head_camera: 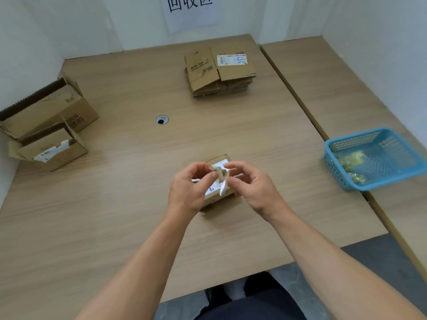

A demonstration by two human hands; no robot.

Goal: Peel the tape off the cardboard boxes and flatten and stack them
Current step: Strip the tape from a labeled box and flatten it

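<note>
Currently the left hand (187, 190) and the right hand (256, 188) are raised just above a small box (216, 200) that sits on the table (115, 204), near its front edge. Both hands pinch a crumpled strip of tape (220, 174) between thumb and fingertips; the grip on each side is narrow, with the other fingers loosely curled. Whether the strip is fully free of the box or attached at one end cannot be told, because the hands hide that area.

Progress, judged from the layout:

- Done: a stack of flattened boxes (219, 72) lies at the far side of the table, several layers deep. Wads of removed tape (351, 159) lie in the blue basket (355, 140) at the right.
- In hand: the small box stands unflattened with a white label (221, 163) on top. Tape removal on it appears to be at or near its end.
- Left: the strip needs to go to the basket, and the small box then needs flattening and stacking. A large open box (46, 109) and a smaller open box (50, 148) wait at the left edge, touching each other, both unflattened.

The task appears to be past its midpoint, with three boxes outstanding.
</note>
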